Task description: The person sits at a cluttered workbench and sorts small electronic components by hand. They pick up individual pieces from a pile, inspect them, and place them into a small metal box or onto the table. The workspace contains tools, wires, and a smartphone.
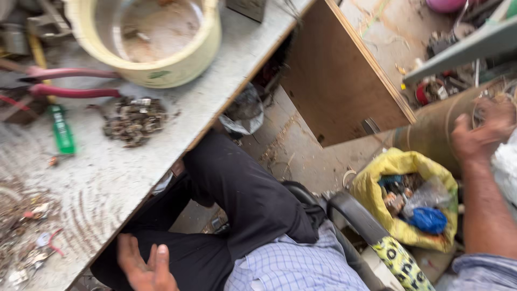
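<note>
Reaching right hand [479, 134], grip curled on tangled wire scrap [498, 94] above yellow sack [377, 178]; strands may snag. Left hand [145, 264] spread, empty.

A tape roll [148, 40] lies on the table [215, 81], pliers [70, 81] beside it.

My left hand [144, 264] rests open, palm up, on my dark trousers [242, 199] below the table [107, 178], while my right hand [479, 134] reaches out past the yellow bag [377, 183] of scraps, fingers [493, 116] curled in tangled wire.
</note>
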